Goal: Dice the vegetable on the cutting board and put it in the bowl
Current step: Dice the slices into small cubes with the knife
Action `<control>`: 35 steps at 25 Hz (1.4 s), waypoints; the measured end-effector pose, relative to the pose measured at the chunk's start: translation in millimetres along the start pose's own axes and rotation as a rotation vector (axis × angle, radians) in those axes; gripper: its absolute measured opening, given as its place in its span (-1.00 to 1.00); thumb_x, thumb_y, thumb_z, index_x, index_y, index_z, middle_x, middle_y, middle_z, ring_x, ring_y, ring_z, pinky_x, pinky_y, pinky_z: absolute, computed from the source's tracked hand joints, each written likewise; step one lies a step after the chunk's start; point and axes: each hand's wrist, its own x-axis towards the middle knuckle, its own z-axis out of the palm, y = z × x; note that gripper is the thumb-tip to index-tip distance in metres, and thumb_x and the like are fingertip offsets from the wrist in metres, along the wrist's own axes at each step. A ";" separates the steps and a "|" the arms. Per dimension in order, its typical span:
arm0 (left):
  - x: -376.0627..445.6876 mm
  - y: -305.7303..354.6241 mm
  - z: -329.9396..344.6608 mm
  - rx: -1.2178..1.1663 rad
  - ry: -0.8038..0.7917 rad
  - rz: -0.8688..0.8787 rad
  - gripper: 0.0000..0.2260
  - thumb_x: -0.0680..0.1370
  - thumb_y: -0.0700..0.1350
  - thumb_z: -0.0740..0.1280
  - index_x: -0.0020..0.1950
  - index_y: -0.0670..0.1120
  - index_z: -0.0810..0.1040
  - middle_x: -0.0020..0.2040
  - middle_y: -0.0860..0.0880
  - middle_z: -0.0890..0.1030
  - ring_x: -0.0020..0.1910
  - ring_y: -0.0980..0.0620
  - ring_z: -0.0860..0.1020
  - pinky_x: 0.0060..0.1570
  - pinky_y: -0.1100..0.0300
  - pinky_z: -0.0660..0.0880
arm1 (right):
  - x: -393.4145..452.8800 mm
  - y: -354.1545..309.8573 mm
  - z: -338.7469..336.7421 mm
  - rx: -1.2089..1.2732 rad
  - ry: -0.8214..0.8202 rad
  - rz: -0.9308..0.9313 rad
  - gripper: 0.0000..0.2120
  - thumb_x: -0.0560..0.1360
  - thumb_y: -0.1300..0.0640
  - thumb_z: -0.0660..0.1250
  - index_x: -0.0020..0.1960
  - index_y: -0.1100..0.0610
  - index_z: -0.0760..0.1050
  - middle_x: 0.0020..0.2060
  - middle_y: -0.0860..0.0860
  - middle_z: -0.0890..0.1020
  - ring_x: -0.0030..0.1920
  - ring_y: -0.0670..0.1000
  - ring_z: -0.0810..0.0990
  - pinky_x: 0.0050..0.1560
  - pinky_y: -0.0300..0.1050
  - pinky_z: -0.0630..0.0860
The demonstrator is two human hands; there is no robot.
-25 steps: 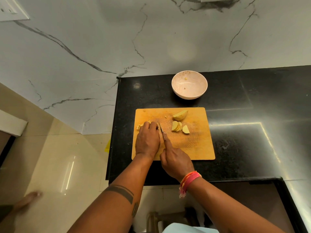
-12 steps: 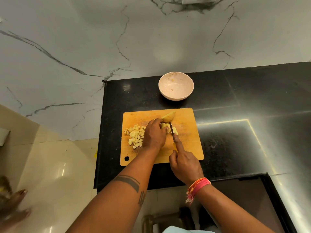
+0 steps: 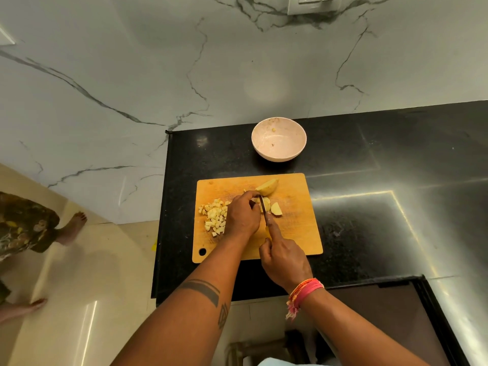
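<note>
we see our two forearms bare, no sleeves. our left forearm [image 3: 184,307] bears a dark band tattoo [image 3: 202,288] with a small triangular mark [image 3: 223,316] below it. round our right wrist sits a bundle of pink and orange threads [image 3: 303,293], its frayed ends hanging loose.

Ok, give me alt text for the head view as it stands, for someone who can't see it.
A person's right hand holds a knife over potato slices on a wooden board, while the left hand steadies them. Diced pieces lie at the board's left, a larger wedge at its far edge, and a nearly empty bowl sits beyond on the black counter.
</note>
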 end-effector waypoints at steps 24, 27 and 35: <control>6.7 -8.6 -1.9 -0.097 -0.048 -0.080 -0.77 0.63 -0.14 0.35 0.24 0.11 0.56 0.05 0.04 0.65 -0.02 0.04 0.65 0.09 0.03 0.63 | 2.7 7.1 -3.1 -0.032 -0.009 -0.009 -0.33 0.63 0.01 0.09 0.65 -0.11 -0.14 -0.38 -0.01 0.54 -0.42 0.02 0.49 -0.41 -0.04 0.40; 5.3 -10.3 -4.0 -0.126 -0.027 -0.099 -0.77 0.63 -0.18 0.33 0.23 0.08 0.58 0.02 0.03 0.66 -0.05 0.03 0.66 0.05 0.07 0.63 | 1.7 6.9 1.7 -0.036 -0.044 0.005 -0.33 0.63 0.00 0.07 0.65 -0.13 -0.17 -0.34 0.02 0.57 -0.38 0.05 0.52 -0.35 0.00 0.47; -14.6 -21.4 -6.4 -0.142 0.008 -0.159 -0.77 0.60 -0.16 0.36 0.21 0.08 0.59 -0.03 0.07 0.65 -0.06 0.07 0.65 0.05 0.03 0.63 | -4.6 8.3 1.3 -0.054 -0.059 -0.020 -0.33 0.64 0.00 0.07 0.65 -0.12 -0.17 -0.36 -0.02 0.53 -0.40 0.00 0.48 -0.37 -0.05 0.39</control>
